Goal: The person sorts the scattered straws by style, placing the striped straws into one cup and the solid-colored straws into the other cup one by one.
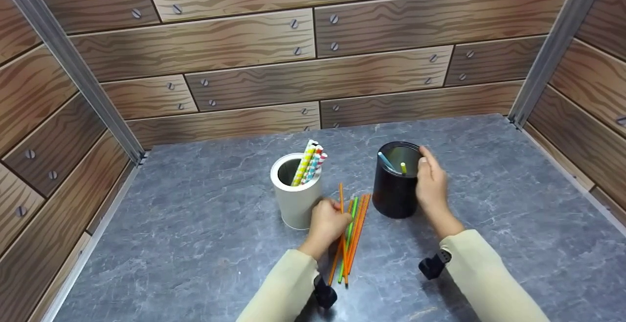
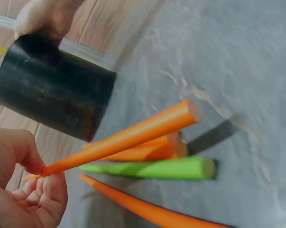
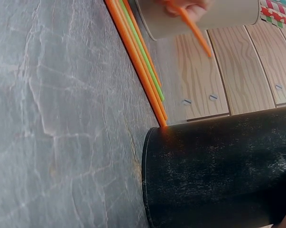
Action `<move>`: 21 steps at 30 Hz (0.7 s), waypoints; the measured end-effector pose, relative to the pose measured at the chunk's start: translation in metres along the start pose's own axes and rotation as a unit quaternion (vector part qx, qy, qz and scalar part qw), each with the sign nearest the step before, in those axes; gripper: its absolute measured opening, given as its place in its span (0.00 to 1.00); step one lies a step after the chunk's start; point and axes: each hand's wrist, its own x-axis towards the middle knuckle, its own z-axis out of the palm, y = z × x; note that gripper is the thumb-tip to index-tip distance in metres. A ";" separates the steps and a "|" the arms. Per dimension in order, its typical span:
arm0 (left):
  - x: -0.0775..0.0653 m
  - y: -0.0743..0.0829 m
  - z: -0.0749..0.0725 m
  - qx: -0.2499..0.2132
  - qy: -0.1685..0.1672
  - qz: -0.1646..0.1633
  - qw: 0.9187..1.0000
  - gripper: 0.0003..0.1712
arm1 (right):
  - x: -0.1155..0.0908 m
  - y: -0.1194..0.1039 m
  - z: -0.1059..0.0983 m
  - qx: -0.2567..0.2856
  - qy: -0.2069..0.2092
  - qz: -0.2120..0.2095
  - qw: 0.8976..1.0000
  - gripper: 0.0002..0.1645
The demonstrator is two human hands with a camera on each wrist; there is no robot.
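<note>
One orange stick (image 1: 341, 195) is pinched between the thumb and fingers of the person's left hand (image 1: 328, 221), gripped toward its far end, with the rest slanting back over the loose sticks. From where I stand, those lie right beside that hand, on its right: a green stick (image 1: 354, 209) among several orange sticks (image 1: 362, 224), bunched lengthwise on the grey marbled table (image 1: 195, 243).

Across the bunch, the right hand (image 1: 433, 182) holds the right side of a black canister (image 1: 395, 192), its fingers curved about the wall up by the rim. That canister stands upright, just past the far ends of the loose sticks; a blue stick (image 1: 386, 160) and a yellow-green one (image 1: 403, 168) show inside.

Just beyond the left hand stands a white canister (image 1: 296, 209), also upright, with patterned straws (image 1: 308, 163) leaning against its right side. Farther back rises a wood-patterned wall (image 1: 244, 38).
</note>
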 end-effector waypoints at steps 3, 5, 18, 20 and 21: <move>0.001 0.007 -0.003 -0.030 0.008 0.003 1.000 0.09 | 0.000 0.000 0.000 -0.003 0.000 -0.003 1.000 0.25; 0.001 0.012 -0.005 -0.053 0.013 0.003 0.999 0.10 | 0.000 0.000 0.000 -0.005 0.000 -0.003 1.000 0.25; 0.004 0.047 -0.024 -0.181 0.121 0.057 0.974 0.11 | 0.001 -0.001 0.000 -0.006 0.004 0.005 1.000 0.25; 0.005 0.052 -0.027 -0.199 0.131 0.068 0.969 0.11 | 0.000 -0.001 0.000 -0.005 0.004 0.005 1.000 0.24; 0.005 0.054 -0.028 -0.209 0.134 0.074 0.966 0.11 | 0.000 -0.001 0.001 -0.006 0.005 0.004 1.000 0.24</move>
